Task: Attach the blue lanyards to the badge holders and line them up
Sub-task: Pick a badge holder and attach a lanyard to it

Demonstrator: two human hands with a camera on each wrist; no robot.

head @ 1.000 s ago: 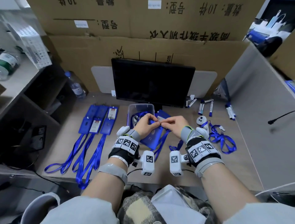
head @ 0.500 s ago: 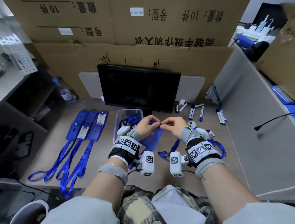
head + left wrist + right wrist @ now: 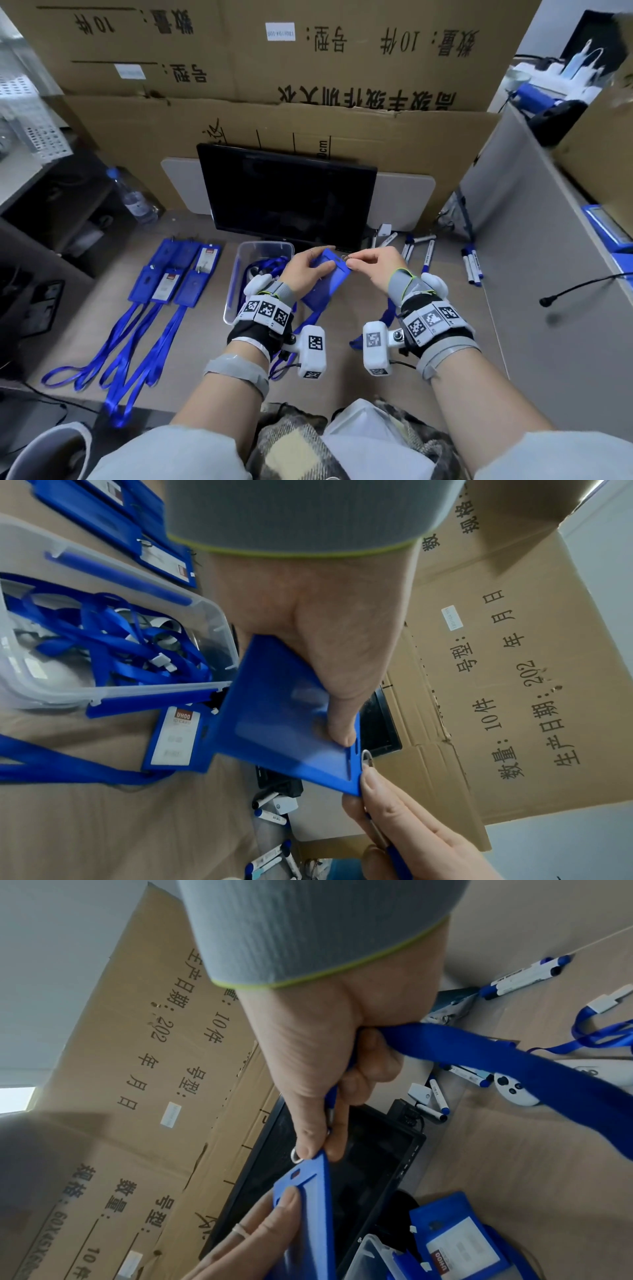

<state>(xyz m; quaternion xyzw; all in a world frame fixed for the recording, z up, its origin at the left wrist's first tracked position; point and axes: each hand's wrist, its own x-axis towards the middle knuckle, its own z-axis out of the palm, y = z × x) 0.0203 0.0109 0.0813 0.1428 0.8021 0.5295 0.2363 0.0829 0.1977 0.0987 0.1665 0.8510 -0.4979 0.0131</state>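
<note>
My left hand (image 3: pixel 308 269) grips a blue badge holder (image 3: pixel 329 274) above the desk, thumb on its face (image 3: pixel 284 723). My right hand (image 3: pixel 354 262) pinches the metal ring (image 3: pixel 294 1154) of a blue lanyard (image 3: pixel 514 1064) at the holder's slotted top edge. The ring (image 3: pixel 367 757) touches that edge; whether it is through the slot cannot be told. The strap runs through my right palm and hangs down. At left lie three holders (image 3: pixel 178 274) side by side, their lanyards (image 3: pixel 137 342) stretched toward me.
A clear plastic box (image 3: pixel 239 253) of lanyards stands under my left hand, with another holder (image 3: pixel 171 737) beside it. A monitor (image 3: pixel 287 195) is behind, markers (image 3: pixel 428 253) and a loose lanyard (image 3: pixel 599 1034) to the right, a grey partition at far right.
My hands stay together at the holder's top edge. The holder has come up off the box area and the ring now shows at its slot end. The view has shifted.
</note>
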